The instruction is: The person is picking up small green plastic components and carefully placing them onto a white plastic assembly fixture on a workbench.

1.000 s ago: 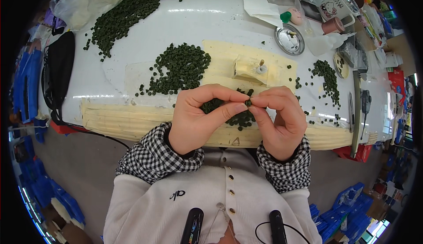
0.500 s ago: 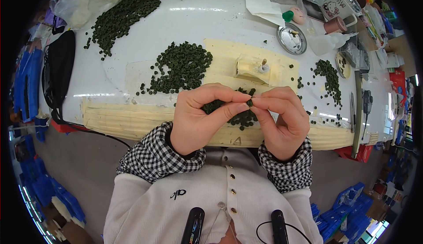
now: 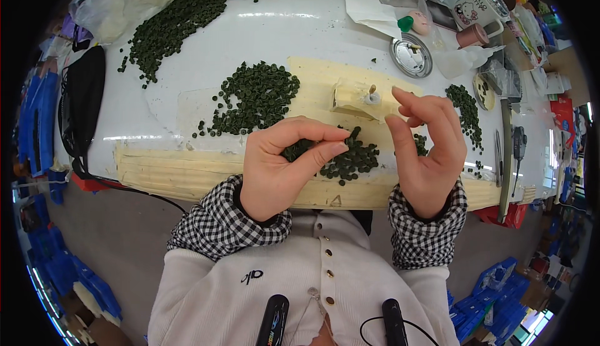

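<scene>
My left hand (image 3: pixel 278 168) is closed in a pinch, thumb and index fingertips nearly together. Anything between those tips is too small or hidden to make out. Just beyond and below them lies a small pile of dark green cap-like pieces (image 3: pixel 353 161) near the table's front edge. My right hand (image 3: pixel 431 152) is raised to the right of that pile, thumb and fingers apart and nothing seen between them. Past it stands a small tape-covered block (image 3: pixel 350 100) with a short peg and a whitish lump on top. A larger heap of green pieces (image 3: pixel 256 99) lies beyond my left hand.
More green pieces spread at the far left (image 3: pixel 181 24) and right (image 3: pixel 464 111). A round metal lid (image 3: pixel 410 55), a mug (image 3: pixel 475 11) and a squeeze bottle (image 3: pixel 459 63) crowd the far right. Tweezers (image 3: pixel 498 152) lie at the right; a black mask-like cloth (image 3: pixel 84 105) hangs left.
My right hand has parted from my left, moving right and slightly away from me, and its fingers have opened. My left hand keeps its pinch almost in place.
</scene>
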Tool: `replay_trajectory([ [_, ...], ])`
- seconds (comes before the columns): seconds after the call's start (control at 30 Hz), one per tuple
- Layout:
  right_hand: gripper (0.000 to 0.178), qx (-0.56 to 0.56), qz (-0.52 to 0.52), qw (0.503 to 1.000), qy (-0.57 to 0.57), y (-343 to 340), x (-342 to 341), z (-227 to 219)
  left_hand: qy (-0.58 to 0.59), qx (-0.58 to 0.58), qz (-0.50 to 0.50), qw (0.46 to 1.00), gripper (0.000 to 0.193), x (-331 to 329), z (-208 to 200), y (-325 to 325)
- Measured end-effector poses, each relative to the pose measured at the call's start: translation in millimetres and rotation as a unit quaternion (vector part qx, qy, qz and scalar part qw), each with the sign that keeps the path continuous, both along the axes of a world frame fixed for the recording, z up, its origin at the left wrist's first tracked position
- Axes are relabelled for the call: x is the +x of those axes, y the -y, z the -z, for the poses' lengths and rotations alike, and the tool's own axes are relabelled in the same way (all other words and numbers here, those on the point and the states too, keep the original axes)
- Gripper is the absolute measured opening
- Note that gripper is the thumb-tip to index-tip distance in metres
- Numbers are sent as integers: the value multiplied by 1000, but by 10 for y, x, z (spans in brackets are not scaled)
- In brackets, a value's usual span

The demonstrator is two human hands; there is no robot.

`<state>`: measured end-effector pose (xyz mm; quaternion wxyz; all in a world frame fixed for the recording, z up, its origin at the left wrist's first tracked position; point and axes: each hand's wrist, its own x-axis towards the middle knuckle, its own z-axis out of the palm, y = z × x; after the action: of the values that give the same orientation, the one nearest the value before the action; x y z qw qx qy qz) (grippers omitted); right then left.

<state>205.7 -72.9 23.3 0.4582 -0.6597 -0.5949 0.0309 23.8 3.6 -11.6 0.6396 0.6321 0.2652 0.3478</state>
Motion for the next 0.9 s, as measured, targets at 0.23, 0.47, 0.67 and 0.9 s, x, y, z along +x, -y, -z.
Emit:
replay_trajectory([
  [0.23, 18, -19, -11, 989, 148, -270, 121, 16, -4, -7, -4, 1000, 14, 13, -23, 7],
  [0.47, 17, 85, 30, 993, 70, -120, 54, -172, -7, 16, -7, 1000, 11, 6, -12, -2],
  [0.67, 8, 65, -138, 986, -62, -68, 7, -116, -12, 5, 2, 1000, 13, 11, -27, -6],
  [0.9, 12, -55, -198, 967, -150, -32, -36, -72, -7, 15, -4, 1000, 13, 18, 0, -11],
])
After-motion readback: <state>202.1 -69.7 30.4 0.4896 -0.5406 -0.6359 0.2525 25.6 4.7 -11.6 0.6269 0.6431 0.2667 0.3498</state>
